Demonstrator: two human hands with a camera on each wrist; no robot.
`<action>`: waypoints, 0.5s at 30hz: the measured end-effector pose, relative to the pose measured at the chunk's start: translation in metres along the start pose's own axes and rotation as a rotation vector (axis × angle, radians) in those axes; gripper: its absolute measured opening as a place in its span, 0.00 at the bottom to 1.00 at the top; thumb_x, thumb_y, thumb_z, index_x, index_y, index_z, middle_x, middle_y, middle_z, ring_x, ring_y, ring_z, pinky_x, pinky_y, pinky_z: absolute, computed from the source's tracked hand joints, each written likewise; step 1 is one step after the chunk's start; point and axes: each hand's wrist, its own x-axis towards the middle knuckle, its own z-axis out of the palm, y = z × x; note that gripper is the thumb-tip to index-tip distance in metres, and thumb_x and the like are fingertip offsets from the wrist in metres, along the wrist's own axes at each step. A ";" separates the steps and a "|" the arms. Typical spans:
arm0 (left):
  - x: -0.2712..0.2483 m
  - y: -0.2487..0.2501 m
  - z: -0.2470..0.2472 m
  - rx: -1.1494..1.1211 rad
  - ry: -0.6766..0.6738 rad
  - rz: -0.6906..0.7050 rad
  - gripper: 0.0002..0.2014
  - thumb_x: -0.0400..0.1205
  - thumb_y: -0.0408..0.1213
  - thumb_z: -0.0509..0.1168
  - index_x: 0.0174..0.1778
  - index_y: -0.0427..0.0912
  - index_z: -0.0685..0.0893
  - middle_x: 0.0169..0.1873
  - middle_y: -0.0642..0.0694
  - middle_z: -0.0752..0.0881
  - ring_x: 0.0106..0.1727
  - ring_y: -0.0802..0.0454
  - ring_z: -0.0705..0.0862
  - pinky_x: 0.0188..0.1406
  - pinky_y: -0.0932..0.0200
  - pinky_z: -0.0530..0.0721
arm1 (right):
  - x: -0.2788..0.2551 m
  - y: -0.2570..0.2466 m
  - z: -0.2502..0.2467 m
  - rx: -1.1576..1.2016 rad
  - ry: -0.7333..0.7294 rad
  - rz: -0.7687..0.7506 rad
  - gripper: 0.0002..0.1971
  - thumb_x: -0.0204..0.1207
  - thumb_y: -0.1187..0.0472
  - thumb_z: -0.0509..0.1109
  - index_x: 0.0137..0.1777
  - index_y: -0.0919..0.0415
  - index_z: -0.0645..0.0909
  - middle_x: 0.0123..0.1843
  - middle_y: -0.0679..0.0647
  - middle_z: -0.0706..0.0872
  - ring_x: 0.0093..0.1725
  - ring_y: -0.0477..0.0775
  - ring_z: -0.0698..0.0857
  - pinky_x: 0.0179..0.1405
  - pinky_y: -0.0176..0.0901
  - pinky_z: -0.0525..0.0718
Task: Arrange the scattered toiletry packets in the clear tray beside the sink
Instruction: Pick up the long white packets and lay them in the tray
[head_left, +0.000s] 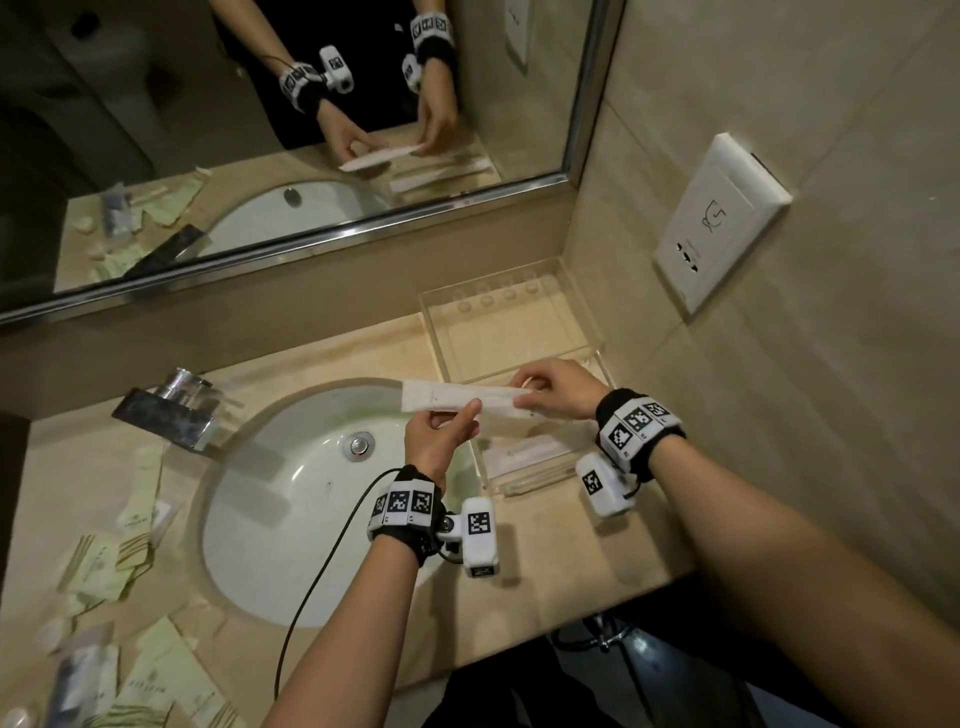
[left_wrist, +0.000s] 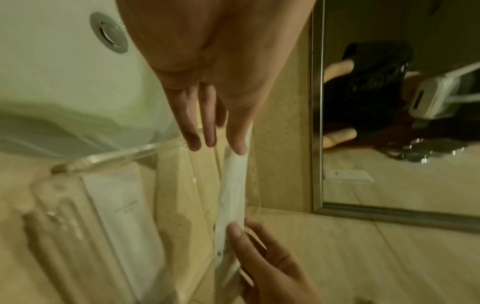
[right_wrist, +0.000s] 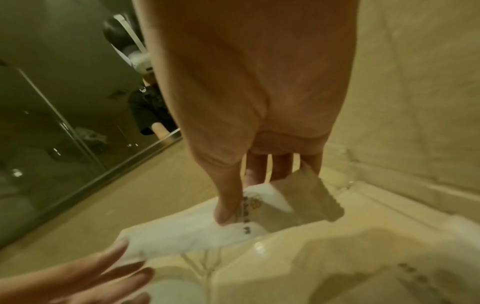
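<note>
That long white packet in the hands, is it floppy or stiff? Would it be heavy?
Probably a bit bendy: the long white packet is thin and flat, and both the left hand and right hand hold it. Likely light, since fingertips alone pinch it. It looks smooth, so it might slide easily into the clear tray.

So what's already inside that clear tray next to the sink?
In the clear tray, the near section holds at least one flat white packet. The far section looks bare. Both hands, left hand and right hand, hold a long white packet above it, covering the middle.
</note>
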 end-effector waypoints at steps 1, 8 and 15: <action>0.003 -0.005 -0.002 0.046 0.048 0.001 0.23 0.71 0.38 0.79 0.57 0.31 0.80 0.48 0.34 0.87 0.46 0.43 0.89 0.51 0.53 0.89 | -0.001 0.006 -0.003 -0.065 0.024 0.025 0.09 0.73 0.59 0.77 0.53 0.55 0.86 0.44 0.52 0.88 0.40 0.46 0.84 0.42 0.34 0.77; 0.001 -0.019 -0.004 0.601 0.078 0.192 0.18 0.73 0.30 0.76 0.57 0.40 0.81 0.52 0.44 0.86 0.48 0.48 0.82 0.48 0.58 0.80 | -0.015 0.050 -0.004 -0.441 -0.086 0.252 0.12 0.76 0.60 0.75 0.59 0.55 0.86 0.61 0.55 0.86 0.57 0.55 0.84 0.58 0.43 0.82; -0.004 -0.033 0.019 0.971 -0.229 0.248 0.18 0.77 0.27 0.71 0.63 0.39 0.84 0.61 0.42 0.84 0.59 0.44 0.85 0.64 0.52 0.82 | -0.023 0.056 0.002 -0.679 -0.008 0.204 0.11 0.77 0.60 0.72 0.59 0.53 0.85 0.62 0.53 0.85 0.61 0.56 0.83 0.64 0.47 0.80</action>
